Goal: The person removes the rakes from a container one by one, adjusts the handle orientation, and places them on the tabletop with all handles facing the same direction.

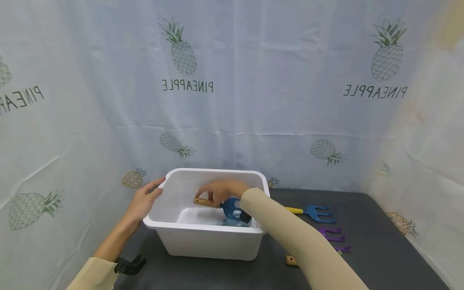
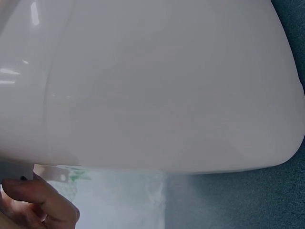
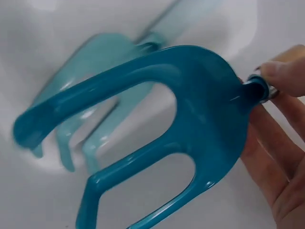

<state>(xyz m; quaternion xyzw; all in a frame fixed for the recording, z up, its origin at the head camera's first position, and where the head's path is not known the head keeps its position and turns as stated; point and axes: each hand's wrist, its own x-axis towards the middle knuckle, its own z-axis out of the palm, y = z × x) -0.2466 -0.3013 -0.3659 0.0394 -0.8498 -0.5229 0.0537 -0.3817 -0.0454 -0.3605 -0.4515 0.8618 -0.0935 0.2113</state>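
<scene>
Curtained-off booth, makeshift work corner; wider room hidden, so home, shop or lab cannot be told. Pale creased fabric (image 1: 261, 108) hangs behind and at both sides, printed with pineapples (image 1: 183, 58) and mirrored PINEAPPLE lettering (image 1: 187, 85). Dark table (image 1: 366, 241) against it carries white tub (image 1: 210, 241), small hand forks (image 1: 312, 211).

Two hands, the left (image 1: 141, 204) and the right (image 1: 219, 190). One white plastic tub (image 1: 208, 242), one table (image 1: 369, 245). Inside the tub, two hand rakes: one dark blue (image 3: 212, 100), one pale teal (image 3: 102, 50). Outside it, one yellow-handled blue rake (image 1: 315, 212), at least one purple rake (image 1: 337, 239) and one wooden handle end (image 1: 291, 261); a sleeve (image 1: 297, 237) hides the full tool count.
</scene>
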